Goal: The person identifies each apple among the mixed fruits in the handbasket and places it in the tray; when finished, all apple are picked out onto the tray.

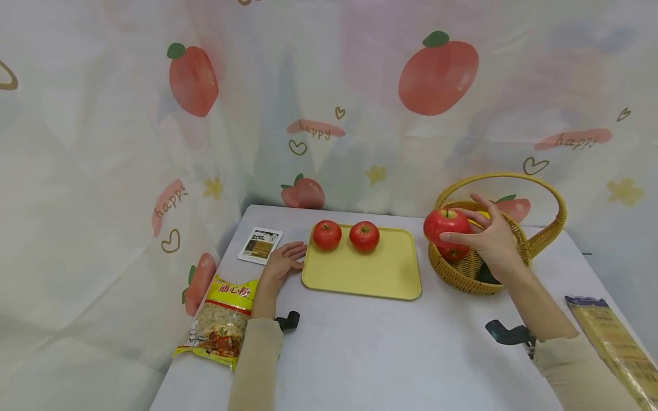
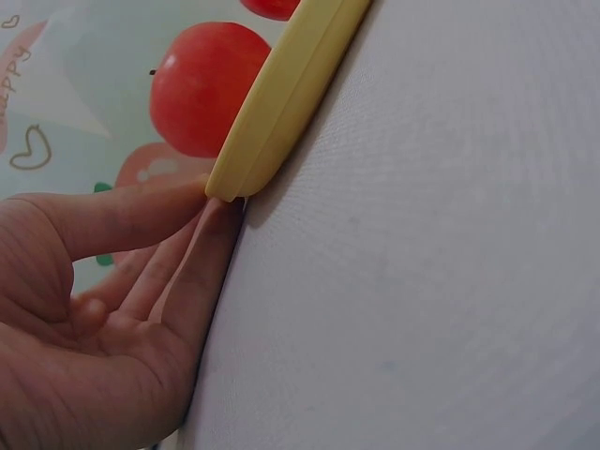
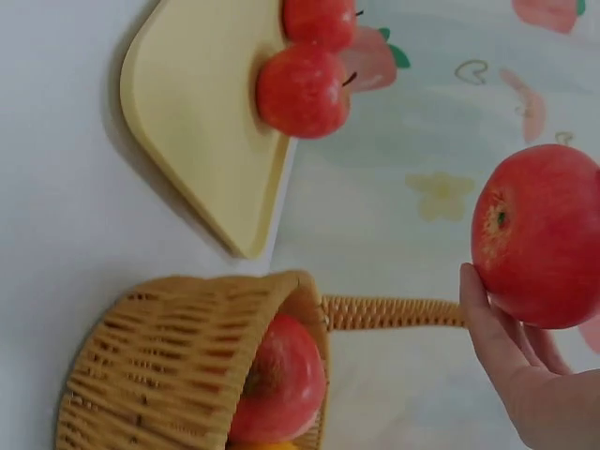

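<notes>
In the head view my right hand (image 1: 496,242) pinches a red apple (image 1: 446,226) between thumb and fingers, raised over the left side of a wicker basket (image 1: 457,279). Inside the basket another red apple (image 3: 281,380) shows in the right wrist view, along with something yellow and a dark item partly hidden. Two red apples (image 1: 327,235) sit at the back left of a yellow tray (image 1: 360,279). My left hand (image 1: 281,265) rests by the tray's left edge with fingers extended; in the left wrist view its thumb and fingertips touch the rim.
A bag of pasta (image 1: 221,325) lies beside the left forearm, with a small white packet (image 1: 260,245) behind it. On the right, a long yellowish package (image 1: 612,342) lies near the table edge. The basket's tall handle (image 1: 557,220) arches up near the right hand. Printed cloth hangs behind.
</notes>
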{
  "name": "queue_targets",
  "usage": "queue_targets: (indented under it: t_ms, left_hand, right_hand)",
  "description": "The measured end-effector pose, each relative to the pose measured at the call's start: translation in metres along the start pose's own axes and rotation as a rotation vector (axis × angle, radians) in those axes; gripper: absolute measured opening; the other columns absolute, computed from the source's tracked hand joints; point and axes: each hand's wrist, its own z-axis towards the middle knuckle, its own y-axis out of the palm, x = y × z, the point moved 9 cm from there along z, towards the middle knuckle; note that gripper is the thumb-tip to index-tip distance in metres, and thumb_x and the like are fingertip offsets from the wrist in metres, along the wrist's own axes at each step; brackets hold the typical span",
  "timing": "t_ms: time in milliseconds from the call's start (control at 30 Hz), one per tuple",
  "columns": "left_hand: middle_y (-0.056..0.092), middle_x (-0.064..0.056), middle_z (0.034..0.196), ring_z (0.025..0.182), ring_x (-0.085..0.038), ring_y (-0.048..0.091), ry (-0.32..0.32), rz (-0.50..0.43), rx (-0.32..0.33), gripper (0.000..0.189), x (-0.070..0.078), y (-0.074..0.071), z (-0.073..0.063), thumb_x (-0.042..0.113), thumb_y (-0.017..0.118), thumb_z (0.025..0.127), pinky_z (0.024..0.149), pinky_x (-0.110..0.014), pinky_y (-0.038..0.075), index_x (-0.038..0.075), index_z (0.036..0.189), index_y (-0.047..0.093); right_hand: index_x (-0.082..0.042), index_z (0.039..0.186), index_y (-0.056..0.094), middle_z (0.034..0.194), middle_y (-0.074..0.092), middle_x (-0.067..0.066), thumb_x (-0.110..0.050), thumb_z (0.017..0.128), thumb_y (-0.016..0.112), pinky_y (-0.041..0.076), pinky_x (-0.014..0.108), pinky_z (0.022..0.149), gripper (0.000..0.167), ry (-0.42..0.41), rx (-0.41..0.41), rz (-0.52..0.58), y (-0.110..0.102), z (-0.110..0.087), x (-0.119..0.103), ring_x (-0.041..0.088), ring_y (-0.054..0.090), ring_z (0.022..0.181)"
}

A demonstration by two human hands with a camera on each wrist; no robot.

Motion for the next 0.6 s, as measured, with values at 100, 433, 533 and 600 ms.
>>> queue_targets:
  t_ms: [100, 433, 533, 600]
  left_hand:
    - [0.060, -0.020, 0.146, 0.137, -0.031, 0.057, 0.006, -0.003, 0.002, 0.072, 0.000, 0.000, 0.000, -0.028, 0.063, 0.081, 0.096, -0.033, 0.058, 0.000, 0.147, 0.055]
    - [0.060, -0.021, 0.146, 0.137, -0.031, 0.057, 0.008, -0.007, 0.004, 0.072, -0.001, 0.000, -0.001, -0.028, 0.062, 0.081, 0.093, -0.031, 0.059, 0.000, 0.147, 0.054]
    - [0.059, -0.021, 0.147, 0.138, -0.031, 0.057, 0.008, -0.007, 0.001, 0.073, 0.001, 0.000, -0.001, -0.029, 0.061, 0.081, 0.094, -0.032, 0.059, 0.000, 0.148, 0.054]
    - [0.059, -0.021, 0.147, 0.138, -0.031, 0.057, 0.007, -0.003, 0.003, 0.072, 0.002, 0.000, 0.000, -0.028, 0.061, 0.081, 0.096, -0.034, 0.058, 0.000, 0.148, 0.054]
  right_hand:
    - [-0.034, 0.166, 0.019, 0.144, 0.054, -0.003, -0.021, 0.090, 0.084, 0.053, 0.014, 0.090, 0.101, -0.008, -0.016, -0.031, 0.012, 0.000, 0.000, 0.013, 0.051, 0.128]
    - [-0.024, 0.166, 0.022, 0.152, 0.048, 0.008, -0.012, 0.087, 0.086, 0.052, 0.015, 0.095, 0.102, -0.099, -0.065, 0.003, 0.055, 0.005, -0.007, 0.021, 0.045, 0.137]
    - [-0.026, 0.164, 0.026, 0.150, 0.049, 0.009, -0.009, 0.084, 0.088, 0.051, 0.015, 0.097, 0.103, -0.127, -0.081, 0.030, 0.068, 0.008, -0.009, 0.018, 0.048, 0.135]
    - [-0.026, 0.164, 0.027, 0.150, 0.049, 0.010, -0.007, 0.082, 0.089, 0.050, 0.015, 0.098, 0.104, -0.128, -0.088, 0.048, 0.076, 0.009, -0.010, 0.017, 0.048, 0.135]
